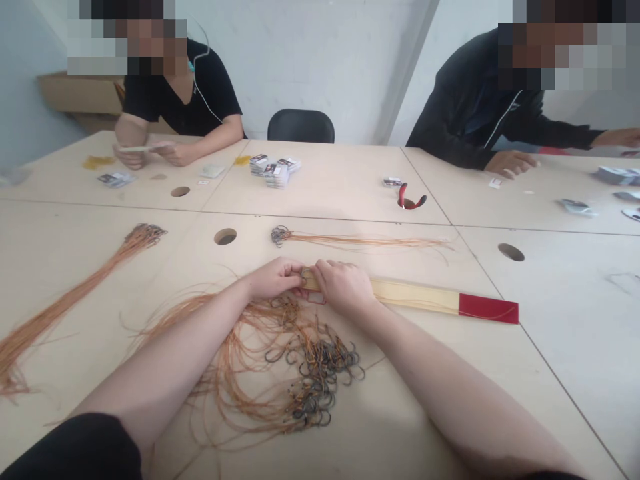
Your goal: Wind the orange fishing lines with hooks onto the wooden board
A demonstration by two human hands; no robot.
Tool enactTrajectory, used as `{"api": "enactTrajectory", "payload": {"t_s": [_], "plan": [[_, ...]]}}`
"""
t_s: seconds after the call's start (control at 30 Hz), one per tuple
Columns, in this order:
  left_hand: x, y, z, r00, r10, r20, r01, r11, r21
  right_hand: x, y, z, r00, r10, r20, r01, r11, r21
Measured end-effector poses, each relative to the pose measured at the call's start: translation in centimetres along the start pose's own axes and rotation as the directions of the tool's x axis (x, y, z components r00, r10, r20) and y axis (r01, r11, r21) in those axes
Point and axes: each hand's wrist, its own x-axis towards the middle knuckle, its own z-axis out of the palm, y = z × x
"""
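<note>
A long flat cream strip with a red right end (pixel 415 293) lies across the table in front of me. My left hand (pixel 274 277) pinches its left end, where a dark fishing hook (pixel 304 273) shows at the fingertips. My right hand (pixel 347 287) is closed over the strip just beside it, fingers curled over the far edge. A thin orange line runs along the strip onto the red part. Below my hands lies a tangled heap of dark fishing hooks (pixel 325 367) with orange lines (pixel 220 373) spreading left, partly behind my left forearm.
A bundle of lines with hooks (pixel 75 300) lies at left, and a smaller bundle (pixel 360 240) beyond my hands. Red-handled pliers (pixel 410 200) stand in a table hole. Small stacked packs (pixel 275 170) sit farther back. Two people (pixel 185 87) (pixel 470 100) work across the table.
</note>
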Motion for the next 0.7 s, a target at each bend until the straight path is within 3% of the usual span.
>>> {"api": "enactTrajectory", "payload": {"t_s": [0.27, 0.47, 0.7], "plan": [[-0.3, 0.1, 0.2, 0.999, 0.049, 0.007, -0.049, 0.998, 0.034, 0.0, 0.3, -0.1, 1.0, -0.022, 0.013, 0.022, 1.0, 0.011], [-0.8, 0.0, 0.5, 0.994, 0.104, -0.022, -0.097, 0.972, 0.216, -0.5, 0.3, -0.5, 0.994, -0.094, -0.046, 0.094, 0.996, -0.006], [-1.0, 0.4, 1.2, 0.935, 0.351, -0.052, -0.248, 0.75, 0.613, -1.3, 0.6, -1.7, 0.991, -0.131, -0.041, 0.13, 0.991, -0.035]]}}
